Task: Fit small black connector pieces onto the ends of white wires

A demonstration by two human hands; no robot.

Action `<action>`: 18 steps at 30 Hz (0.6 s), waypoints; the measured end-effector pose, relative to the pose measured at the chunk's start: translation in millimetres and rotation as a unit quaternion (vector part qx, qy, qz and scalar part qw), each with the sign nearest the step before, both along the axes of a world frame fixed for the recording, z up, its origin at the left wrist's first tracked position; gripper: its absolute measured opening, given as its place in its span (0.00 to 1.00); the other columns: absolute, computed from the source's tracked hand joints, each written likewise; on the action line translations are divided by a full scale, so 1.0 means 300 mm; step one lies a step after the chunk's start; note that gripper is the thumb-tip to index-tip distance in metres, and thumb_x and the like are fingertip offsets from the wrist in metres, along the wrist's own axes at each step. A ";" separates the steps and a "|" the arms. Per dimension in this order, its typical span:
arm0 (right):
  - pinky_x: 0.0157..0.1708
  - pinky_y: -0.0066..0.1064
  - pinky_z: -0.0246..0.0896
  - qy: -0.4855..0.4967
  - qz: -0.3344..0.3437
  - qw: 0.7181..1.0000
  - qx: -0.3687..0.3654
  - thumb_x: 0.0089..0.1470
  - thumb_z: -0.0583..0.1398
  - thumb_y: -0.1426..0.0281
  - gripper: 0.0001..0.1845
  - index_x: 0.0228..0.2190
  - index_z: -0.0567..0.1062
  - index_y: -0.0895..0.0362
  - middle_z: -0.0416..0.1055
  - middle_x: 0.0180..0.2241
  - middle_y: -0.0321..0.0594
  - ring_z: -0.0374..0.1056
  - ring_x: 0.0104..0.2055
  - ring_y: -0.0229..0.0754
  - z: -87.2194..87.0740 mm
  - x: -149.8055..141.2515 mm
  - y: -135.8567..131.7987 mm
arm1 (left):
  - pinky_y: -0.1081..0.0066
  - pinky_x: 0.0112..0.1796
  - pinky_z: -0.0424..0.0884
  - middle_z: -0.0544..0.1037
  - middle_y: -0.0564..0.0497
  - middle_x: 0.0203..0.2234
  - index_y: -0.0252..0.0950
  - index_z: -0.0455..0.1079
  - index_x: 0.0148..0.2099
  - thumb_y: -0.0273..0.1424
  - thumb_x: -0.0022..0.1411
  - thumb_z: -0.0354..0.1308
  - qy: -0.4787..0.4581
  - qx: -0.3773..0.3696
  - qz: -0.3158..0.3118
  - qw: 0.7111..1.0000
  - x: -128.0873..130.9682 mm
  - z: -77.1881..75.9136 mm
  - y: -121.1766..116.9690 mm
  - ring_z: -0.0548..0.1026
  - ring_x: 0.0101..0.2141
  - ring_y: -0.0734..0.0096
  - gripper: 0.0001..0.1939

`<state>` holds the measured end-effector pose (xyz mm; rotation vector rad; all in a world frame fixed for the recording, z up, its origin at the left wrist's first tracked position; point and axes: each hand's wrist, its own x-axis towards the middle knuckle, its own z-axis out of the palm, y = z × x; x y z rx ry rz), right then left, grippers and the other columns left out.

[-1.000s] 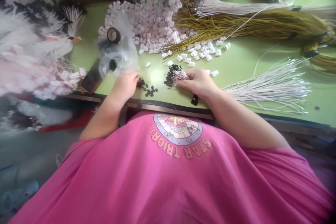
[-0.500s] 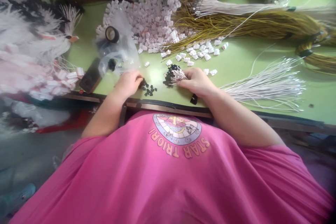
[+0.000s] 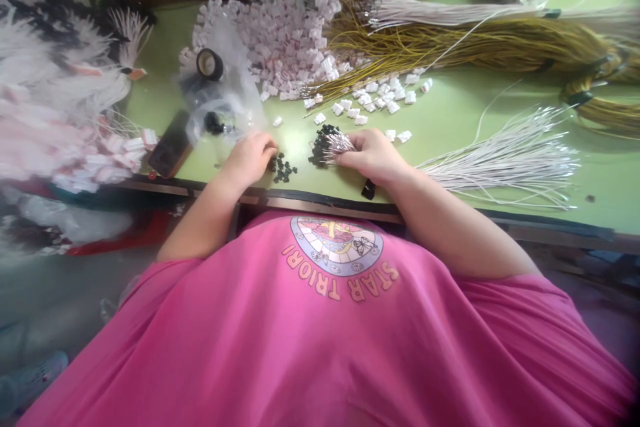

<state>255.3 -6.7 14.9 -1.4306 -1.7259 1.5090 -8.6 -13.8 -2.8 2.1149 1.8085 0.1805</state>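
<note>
My right hand (image 3: pixel 373 153) is closed around a bundle of white wires (image 3: pixel 505 163), which fans out on the table to the right of my wrist. The wires' metal-tipped ends stick out past my fingertips. Right beside those ends is a cluster of small black connectors (image 3: pixel 320 150); whether any are fitted on the wires I cannot tell. My left hand (image 3: pixel 253 157) has its fingertips pinched together at the edge of a few loose black connectors (image 3: pixel 284 170). What sits between those fingertips is hidden.
A large heap of white connectors (image 3: pixel 285 40) lies at the back, beside yellow wires (image 3: pixel 475 47). A tape roll (image 3: pixel 210 65) rests on a clear plastic bag (image 3: pixel 240 80), with a dark phone-like block (image 3: pixel 171 147) nearby. Finished-looking white wire bunches (image 3: pixel 60 100) pile at left.
My left hand has shifted slightly to the right, toward the loose black connectors. The right hand keeps its hold on the wires, and the view has moved a little.
</note>
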 end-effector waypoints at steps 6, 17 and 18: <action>0.24 0.30 0.47 -0.016 0.013 1.000 0.014 0.42 0.58 0.68 0.07 0.20 0.70 0.59 0.60 0.19 0.34 0.55 0.24 0.34 -0.007 0.002 -0.002 | 0.68 0.39 0.67 0.77 0.50 0.32 0.37 0.70 0.39 0.32 0.59 0.56 -0.145 0.034 0.049 0.988 0.085 0.054 -0.070 0.73 0.33 0.68 0.06; 0.25 0.28 0.47 -0.001 0.019 0.999 0.036 0.40 0.61 0.67 0.10 0.24 0.73 0.62 0.60 0.19 0.32 0.54 0.24 0.33 -0.017 0.008 0.000 | 0.67 0.35 0.75 0.78 0.50 0.28 0.33 0.72 0.33 0.35 0.42 0.71 -0.526 -0.151 0.088 0.832 0.266 -0.011 -0.034 0.76 0.29 0.71 0.17; 0.25 0.28 0.47 -0.003 0.016 0.999 0.035 0.39 0.61 0.67 0.09 0.24 0.73 0.62 0.60 0.19 0.32 0.55 0.24 0.33 -0.018 0.008 0.001 | 0.67 0.35 0.75 0.78 0.51 0.27 0.33 0.72 0.32 0.36 0.41 0.72 -0.535 -0.151 0.091 0.826 0.268 -0.012 -0.034 0.76 0.29 0.71 0.18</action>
